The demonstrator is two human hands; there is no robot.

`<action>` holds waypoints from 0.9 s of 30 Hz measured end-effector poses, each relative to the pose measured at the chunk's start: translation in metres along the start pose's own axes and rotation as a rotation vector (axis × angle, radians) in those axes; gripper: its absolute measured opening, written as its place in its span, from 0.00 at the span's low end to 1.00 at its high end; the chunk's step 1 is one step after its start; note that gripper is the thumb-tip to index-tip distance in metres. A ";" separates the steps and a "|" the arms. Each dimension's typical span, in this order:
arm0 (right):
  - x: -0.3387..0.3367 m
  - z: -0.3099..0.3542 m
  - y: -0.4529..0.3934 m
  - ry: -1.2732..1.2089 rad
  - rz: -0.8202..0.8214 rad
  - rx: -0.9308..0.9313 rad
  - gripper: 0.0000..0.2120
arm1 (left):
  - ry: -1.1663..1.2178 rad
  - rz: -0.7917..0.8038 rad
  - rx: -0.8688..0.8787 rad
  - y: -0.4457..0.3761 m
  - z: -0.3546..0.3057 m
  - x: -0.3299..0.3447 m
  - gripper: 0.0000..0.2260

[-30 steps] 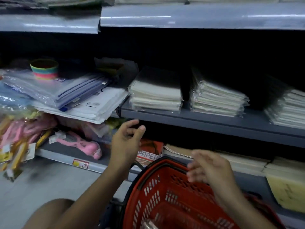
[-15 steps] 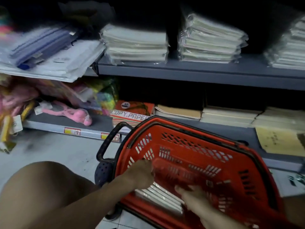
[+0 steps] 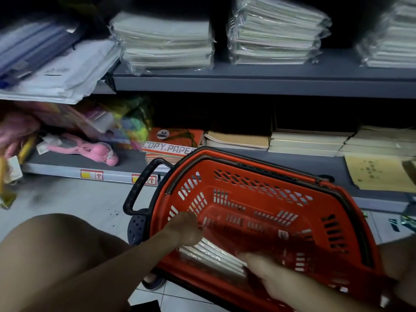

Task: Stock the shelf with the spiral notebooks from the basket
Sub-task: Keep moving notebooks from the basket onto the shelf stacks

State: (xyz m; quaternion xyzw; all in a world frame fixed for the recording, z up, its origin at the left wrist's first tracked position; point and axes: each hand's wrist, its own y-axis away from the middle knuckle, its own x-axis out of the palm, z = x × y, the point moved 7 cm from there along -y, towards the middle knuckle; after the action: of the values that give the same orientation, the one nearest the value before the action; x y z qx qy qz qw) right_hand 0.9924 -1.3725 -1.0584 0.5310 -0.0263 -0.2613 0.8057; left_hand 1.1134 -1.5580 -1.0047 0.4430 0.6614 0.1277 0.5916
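Both hands are down in the red basket [image 3: 265,176] now — a second ago they were up by the shelf [image 3: 247,83], bare, and the view has dropped with them. The left hand [image 3: 186,228] sits at the basket's near-left wall, its fingers curled down over the edge of the spiral notebooks [image 3: 209,255]; whether they have actually closed on the pack I cannot tell, the knuckles hide it. The right hand [image 3: 267,273] reaches in from the near-right corner, fingers stretched toward the same pack, and it is too blurred to say whether they are apart or clamped.

The notebooks lie in clear wrap along the near side of the basket, low down, tipped against the wall. The basket stands on the floor just in front of the bottom shelf, beside the copy paper [image 3: 171,149].

What it means: the reach is made, the pickup is on, nothing has left the basket yet this round. Overhead the wrapped stacks [image 3: 166,39] already fill much of the shelf — the next pack likely goes on top of one. That slick wrap could slide, so both hands probably need a firm hold.
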 end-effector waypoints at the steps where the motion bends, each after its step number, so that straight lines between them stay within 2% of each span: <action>1: -0.002 -0.002 -0.002 -0.029 -0.017 -0.001 0.17 | 0.055 -0.022 -0.002 0.002 -0.001 -0.001 0.13; 3: -0.005 -0.004 -0.001 -0.089 -0.021 -0.004 0.16 | 0.166 -0.066 -0.013 0.010 -0.002 -0.006 0.08; 5: -0.010 -0.004 0.010 -0.128 -0.004 -0.007 0.09 | 0.280 -0.126 -0.055 0.017 0.005 -0.013 0.07; 8: -0.020 0.002 0.027 -0.187 0.054 -0.037 0.06 | 0.594 -0.175 -0.091 0.036 0.014 -0.020 0.05; 11: -0.028 0.015 0.054 -0.327 0.120 -0.074 0.09 | 0.924 -0.112 -0.110 0.064 0.014 -0.017 0.07; 15: -0.049 0.042 0.092 -0.481 0.237 -0.200 0.11 | 1.164 0.017 -0.139 0.098 0.010 -0.011 0.04; 17: -0.057 0.054 0.112 -0.480 0.299 -0.285 0.11 | 1.249 0.054 -0.086 0.113 0.009 -0.014 0.03; 19: -0.061 0.060 0.132 -0.489 0.340 -0.350 0.11 | 1.300 0.056 0.011 0.129 0.006 -0.021 0.09; 24: -0.068 0.071 0.169 -0.489 0.335 -0.541 0.09 | 1.462 -0.019 0.208 0.157 -0.001 -0.039 0.15; 27: -0.064 0.080 0.197 -0.433 0.365 -0.660 0.14 | 1.541 -0.065 0.291 0.172 0.001 -0.047 0.19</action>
State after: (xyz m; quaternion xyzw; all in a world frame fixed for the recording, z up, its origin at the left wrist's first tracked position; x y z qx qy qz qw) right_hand 0.9888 -1.3521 -0.8368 0.1645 -0.2029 -0.2142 0.9412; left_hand 1.1848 -1.4942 -0.8541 0.2830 0.9081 0.2938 -0.0943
